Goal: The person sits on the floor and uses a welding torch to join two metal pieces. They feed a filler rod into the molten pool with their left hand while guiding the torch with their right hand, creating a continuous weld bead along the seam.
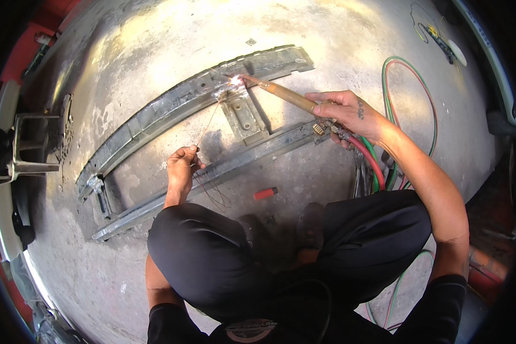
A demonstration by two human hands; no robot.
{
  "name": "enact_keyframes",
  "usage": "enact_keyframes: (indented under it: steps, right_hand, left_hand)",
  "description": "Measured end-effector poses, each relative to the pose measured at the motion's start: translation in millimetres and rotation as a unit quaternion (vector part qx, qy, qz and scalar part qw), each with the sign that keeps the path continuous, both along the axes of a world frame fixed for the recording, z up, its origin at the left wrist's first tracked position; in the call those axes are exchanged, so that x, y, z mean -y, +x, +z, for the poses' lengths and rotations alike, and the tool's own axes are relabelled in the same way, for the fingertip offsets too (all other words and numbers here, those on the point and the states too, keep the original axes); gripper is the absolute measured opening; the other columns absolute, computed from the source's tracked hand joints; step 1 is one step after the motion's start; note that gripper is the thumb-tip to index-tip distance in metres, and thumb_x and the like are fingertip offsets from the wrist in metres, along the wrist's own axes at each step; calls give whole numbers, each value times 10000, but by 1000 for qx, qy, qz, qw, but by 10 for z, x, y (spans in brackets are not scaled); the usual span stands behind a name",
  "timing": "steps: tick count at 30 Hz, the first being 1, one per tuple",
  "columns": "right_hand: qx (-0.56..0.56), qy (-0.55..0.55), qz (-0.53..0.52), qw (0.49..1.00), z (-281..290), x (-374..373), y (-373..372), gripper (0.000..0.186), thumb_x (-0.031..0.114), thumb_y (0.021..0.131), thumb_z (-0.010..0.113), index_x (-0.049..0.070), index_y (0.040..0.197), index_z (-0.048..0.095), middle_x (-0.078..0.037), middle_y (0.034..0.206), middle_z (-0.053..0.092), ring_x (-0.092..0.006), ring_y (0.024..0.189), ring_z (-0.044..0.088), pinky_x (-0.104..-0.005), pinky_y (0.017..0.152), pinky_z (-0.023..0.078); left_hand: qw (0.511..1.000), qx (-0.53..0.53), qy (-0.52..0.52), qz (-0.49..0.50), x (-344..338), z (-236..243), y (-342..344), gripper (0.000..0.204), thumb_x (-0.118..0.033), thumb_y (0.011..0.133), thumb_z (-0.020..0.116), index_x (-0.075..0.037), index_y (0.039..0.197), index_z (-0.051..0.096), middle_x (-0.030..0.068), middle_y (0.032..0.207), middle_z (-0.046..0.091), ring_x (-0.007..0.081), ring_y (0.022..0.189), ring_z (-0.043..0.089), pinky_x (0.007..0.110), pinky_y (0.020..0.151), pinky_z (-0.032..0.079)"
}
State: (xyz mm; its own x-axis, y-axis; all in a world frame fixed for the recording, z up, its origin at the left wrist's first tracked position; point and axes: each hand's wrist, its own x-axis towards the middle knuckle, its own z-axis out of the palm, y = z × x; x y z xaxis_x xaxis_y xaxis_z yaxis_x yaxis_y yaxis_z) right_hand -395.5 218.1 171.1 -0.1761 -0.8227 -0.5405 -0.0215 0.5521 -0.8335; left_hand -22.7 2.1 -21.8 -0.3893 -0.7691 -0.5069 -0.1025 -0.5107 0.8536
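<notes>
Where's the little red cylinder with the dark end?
In the head view, the red cylinder lies on the floor just below center, between the straight metal bar and the person's shoes.

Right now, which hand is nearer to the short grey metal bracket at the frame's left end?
Left. The left hand is right of the bracket, apart; the right hand is much farther right.

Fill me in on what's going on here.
The person's right hand grips a torch, its tip at a bright glow where a bracket meets the curved metal beam. The left hand holds a thin wire angled toward that spot. Red and green hoses trail from the torch.
</notes>
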Motion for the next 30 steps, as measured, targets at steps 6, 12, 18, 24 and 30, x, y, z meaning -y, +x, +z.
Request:
enact_keyframes:
  steps: [6, 12, 18, 24, 30]
  right_hand:
    - [0, -4, 0, 1000, -19, -7, -13, 575, 265, 1053, 631, -2, 1543, 491, -75, 970, 610, -131, 557, 634, -258, 427, 485]
    - [1, 3, 1, 1000, 9, -5, -5, 573, 264, 1054, 630, -3, 1542, 492, -76, 979, 613, -132, 553, 636, -256, 431, 487]
    - [9, -2, 1, 1000, -23, -8, -22, 574, 260, 1054, 629, -5, 1544, 489, -73, 970, 608, -130, 554, 636, -257, 431, 487]
    - [4, -2, 0, 1000, -4, -2, -3, 574, 257, 1053, 628, -9, 1543, 488, -75, 969, 607, -129, 556, 632, -259, 436, 490]
    - [4, -2, -1, 1000, -22, -1, -17, 568, 249, 1054, 625, -10, 1541, 491, -86, 991, 615, -132, 553, 634, -260, 433, 489]
  left_hand:
    - [1000, 4, 0, 0, 0, -5, -7, 189, -159, 1026, 694, -1, 922, 698, 44, 735, 615, 159, 622, 616, 354, 617, 603]
    - [1000, 2, -1, -3, 1, -1, 7, 186, -157, 1025, 693, -1, 925, 700, 46, 737, 614, 161, 627, 617, 355, 617, 603]
    - [1000, 1, -2, -5, -8, 11, -7, 189, -160, 1024, 696, 3, 928, 700, 46, 738, 613, 160, 627, 617, 355, 620, 607]
    - [1000, 0, 0, -5, -5, -1, -3, 191, -161, 1025, 696, 4, 928, 699, 47, 744, 614, 159, 626, 616, 354, 620, 607]
    - [1000, -4, 1, -4, -11, 6, -23, 196, -163, 1028, 693, 4, 925, 695, 47, 739, 611, 161, 625, 616, 354, 621, 606]
